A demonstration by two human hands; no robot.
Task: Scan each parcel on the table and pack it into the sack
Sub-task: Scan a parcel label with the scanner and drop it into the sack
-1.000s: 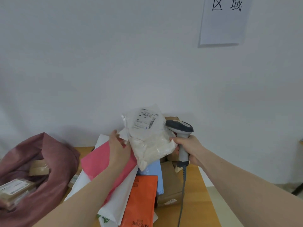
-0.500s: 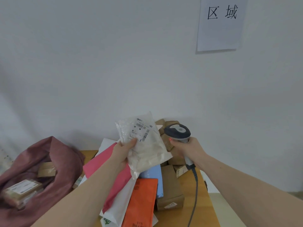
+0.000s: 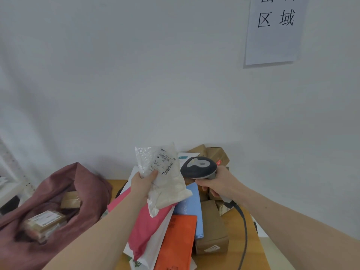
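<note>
Gripping clear parcel [image 3: 165, 178] – left hand [image 3: 143, 185] raised, right hand [image 3: 219, 185] aiming scanner [image 3: 198, 168]

1. The sack [image 3: 64, 193] is sitting at the table's [image 3: 251, 256] left end, with boxes [image 3: 43, 221] lying inside it.
2. Mailer bags [image 3: 175, 242] are lying overlapped mid-table, with cartons [image 3: 213, 227] lying to their right and behind.
3. The left hand [image 3: 143, 182] is holding a parcel [image 3: 165, 178] above the pile, just left of the scanner [image 3: 198, 168] in the right hand [image 3: 220, 184].
4. A paper sign [image 3: 272, 30] is hanging on the wall behind.
</note>
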